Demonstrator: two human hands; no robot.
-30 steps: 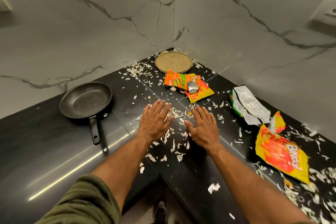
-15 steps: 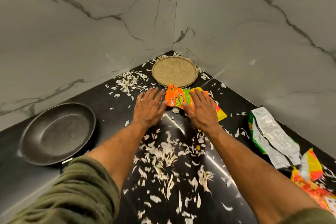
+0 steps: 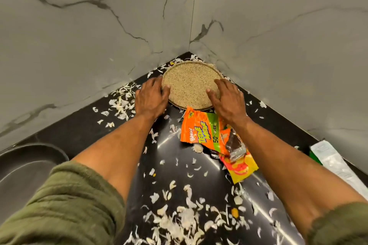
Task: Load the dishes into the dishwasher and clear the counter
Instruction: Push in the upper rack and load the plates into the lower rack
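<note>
Item 1: round plate (image 3: 201, 108), shallow rim, standing in the far corner of the black counter (image 3: 201, 167) at 12 o'clock, where the two marble-patterned wall panels (image 3: 79, 42) meet; contents: an even layer of fine tan grain (image 3: 191, 85) that covers the whole inside up to the rim. Item 2: left hand (image 3: 152, 98), at the plate's 9 o'clock edge, thumb over the rim onto the grain, fingers curved along the outside of the rim, so it holds the plate by that side. Item 3: right hand (image 3: 229, 99), at the plate's 3 o'clock edge, thumb likewise over the rim onto the grain, fingers round the outside; holding the plate on that side. Whether the plate is lifted off the counter cannot be told. Item 4: orange-and-green snack wrapper (image 3: 201, 133), flat, at the plate's 6 o'clock, its top edge just touching the rim, partly under the right wrist. Item 5: yellow-and-red wrapper (image 3: 240, 169), below it at 5 o'clock, with a torn foil piece (image 3: 235, 146) on top. Item 6: white and green packet (image 3: 336, 163), at 3 o'clock by the right wall. Item 7: dark frying pan (image 3: 25, 167), at 8 o'clock, cut by the frame's left edge; nothing seen inside the visible part. Item 8: pale peel scraps (image 3: 183, 219), strewn over the counter, thickest at 6 o'clock and at the plate's 9 o'clock. Item 9: olive green sleeves (image 3: 63, 205), pushed up both forearms.
</note>
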